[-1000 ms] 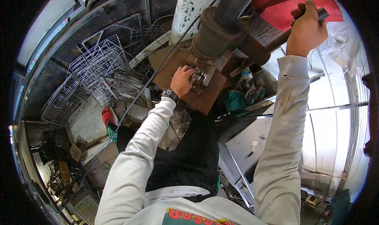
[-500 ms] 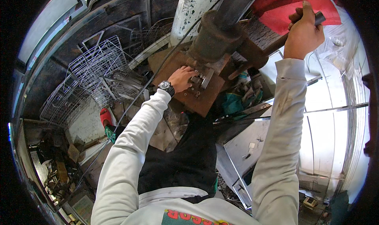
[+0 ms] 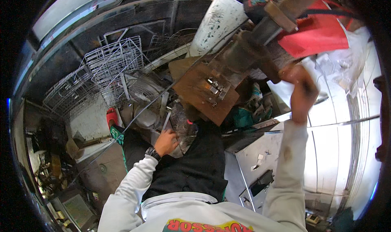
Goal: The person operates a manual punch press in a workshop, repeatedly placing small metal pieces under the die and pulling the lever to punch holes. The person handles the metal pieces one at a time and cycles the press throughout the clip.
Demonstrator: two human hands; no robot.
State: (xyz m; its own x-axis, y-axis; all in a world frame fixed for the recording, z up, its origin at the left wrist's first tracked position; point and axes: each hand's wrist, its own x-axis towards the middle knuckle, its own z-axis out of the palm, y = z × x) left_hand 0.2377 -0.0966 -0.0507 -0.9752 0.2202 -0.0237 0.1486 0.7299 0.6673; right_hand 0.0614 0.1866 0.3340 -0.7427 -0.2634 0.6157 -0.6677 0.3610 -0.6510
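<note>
A rusty, press-like machine (image 3: 244, 52) stands ahead of me above a brown metal plate (image 3: 199, 95). Small metal blocks (image 3: 216, 88) and several nut-like rings lie on the plate. My right hand (image 3: 302, 91), smeared by motion, is closed at the end of the machine's dark lever (image 3: 269, 70); its fingers are only partly visible. Over my thigh, short of the plate, is my left hand (image 3: 166, 142), its fingers loosely bent and apart with nothing visible in them. A thin pale strip (image 3: 167, 120) shows just beyond that hand.
Wire racks (image 3: 116, 65) stand at the left, behind a dark cable (image 3: 152, 99) that crosses the view. A white column (image 3: 218, 22) rises behind the machine. Red sheet (image 3: 313, 40) and clear plastic (image 3: 352, 65) are at the far right, white panels (image 3: 334, 146) nearer.
My left hand has left the metal pieces on the plate and come back toward my lap. My right hand has come down and nearer, the lever swinging with it. The view has shifted.
</note>
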